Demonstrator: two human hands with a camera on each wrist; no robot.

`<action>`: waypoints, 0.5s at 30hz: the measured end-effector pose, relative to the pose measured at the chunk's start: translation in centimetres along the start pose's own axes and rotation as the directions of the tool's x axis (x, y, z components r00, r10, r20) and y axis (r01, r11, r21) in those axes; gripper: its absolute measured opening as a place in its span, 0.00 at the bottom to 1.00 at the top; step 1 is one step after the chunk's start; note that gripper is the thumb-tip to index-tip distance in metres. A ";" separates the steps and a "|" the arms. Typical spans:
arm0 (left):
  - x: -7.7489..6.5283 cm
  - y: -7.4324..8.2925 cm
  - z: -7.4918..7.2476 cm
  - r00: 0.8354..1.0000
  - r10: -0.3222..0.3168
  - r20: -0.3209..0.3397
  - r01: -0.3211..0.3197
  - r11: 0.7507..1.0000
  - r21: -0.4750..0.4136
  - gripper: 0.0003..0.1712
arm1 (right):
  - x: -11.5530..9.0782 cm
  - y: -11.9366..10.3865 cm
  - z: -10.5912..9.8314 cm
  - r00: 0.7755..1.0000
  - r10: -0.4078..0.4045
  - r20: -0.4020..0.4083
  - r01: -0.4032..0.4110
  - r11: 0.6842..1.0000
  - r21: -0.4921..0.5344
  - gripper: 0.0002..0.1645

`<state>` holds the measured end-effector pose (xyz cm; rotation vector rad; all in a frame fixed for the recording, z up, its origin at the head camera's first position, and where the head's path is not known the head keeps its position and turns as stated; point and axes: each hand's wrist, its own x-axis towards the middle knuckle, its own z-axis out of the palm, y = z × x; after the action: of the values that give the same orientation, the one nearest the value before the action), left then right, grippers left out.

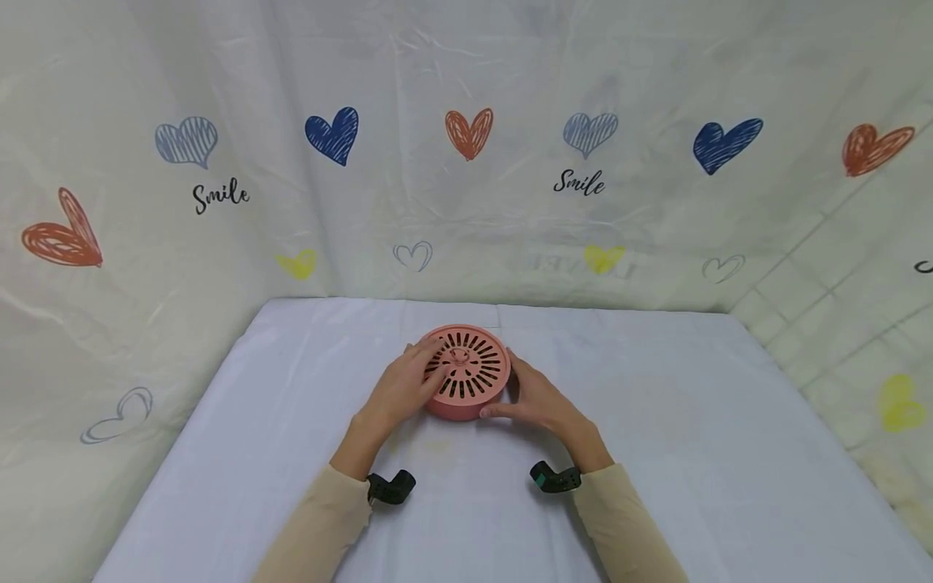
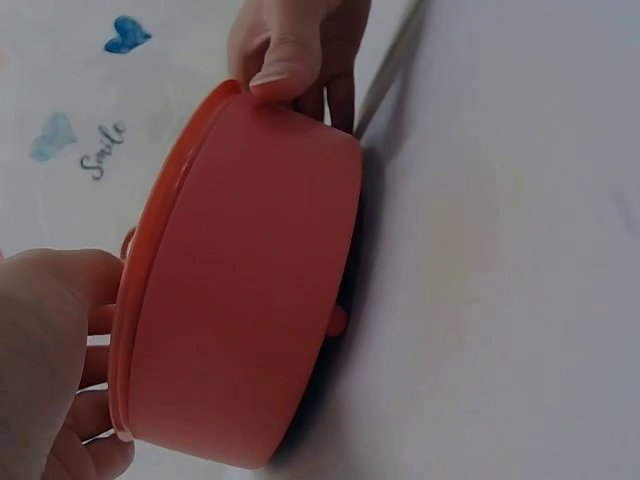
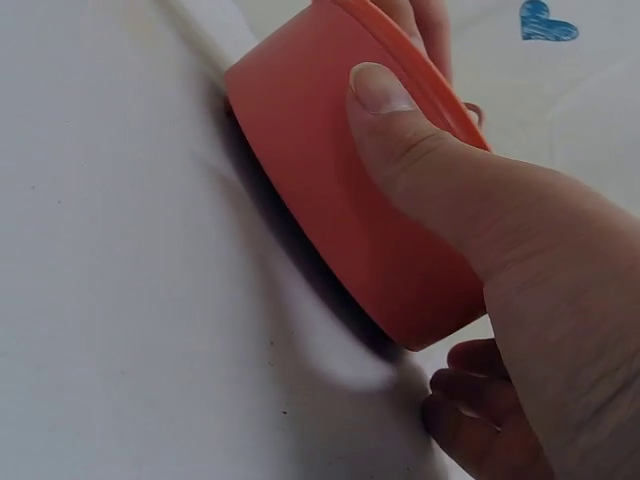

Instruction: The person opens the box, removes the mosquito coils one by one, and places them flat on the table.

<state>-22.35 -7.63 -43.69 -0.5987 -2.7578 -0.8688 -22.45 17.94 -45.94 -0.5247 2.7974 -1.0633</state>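
A round pink mosquito coil holder (image 1: pixel 455 411), with a lid (image 1: pixel 484 356) cut by radial slots and a small raised loop (image 1: pixel 459 356) at its centre, is between both hands. From the left, my left hand (image 1: pixel 399 383) holds the lid's edge, its thumb and fingers over the rim. My right hand (image 1: pixel 538 395) grips the right side, the thumb (image 3: pixel 385 105) pressed on the smooth side wall and the fingers behind. One small foot (image 2: pixel 337 320) shows under the base. In the wrist views the holder is tilted, with a dark shadow beneath it.
A white cloth (image 1: pixel 692 453) covers the table, whose back edge meets a pale curtain (image 1: pixel 408 65) printed with hearts and "Smile". Each wrist wears a dark strap-on device, one at the left sleeve (image 1: pixel 328 506), one at the right sleeve (image 1: pixel 619 510).
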 end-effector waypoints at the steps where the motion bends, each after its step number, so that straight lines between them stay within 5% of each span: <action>1: 0.2 0.1 0.1 1.000 0.012 -0.009 -0.012 1.000 0.004 0.28 | 0.0 0.0 0.0 1.000 -0.006 -0.004 0.006 1.000 0.009 0.75; 6: 0.9 0.5 0.3 0.997 0.053 -0.060 -0.053 0.999 0.002 0.24 | 0.1 0.3 0.2 1.000 -0.004 -0.015 0.005 1.000 0.025 0.74; 15: 1.4 1.1 0.8 0.998 0.029 -0.064 -0.031 0.999 -0.029 0.22 | 0.2 0.6 0.5 0.999 -0.003 -0.033 0.003 1.000 0.027 0.72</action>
<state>-23.21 -5.91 -43.38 -0.6059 -2.6770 -0.9074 -22.75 17.97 -46.74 -0.5134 2.8070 -1.1182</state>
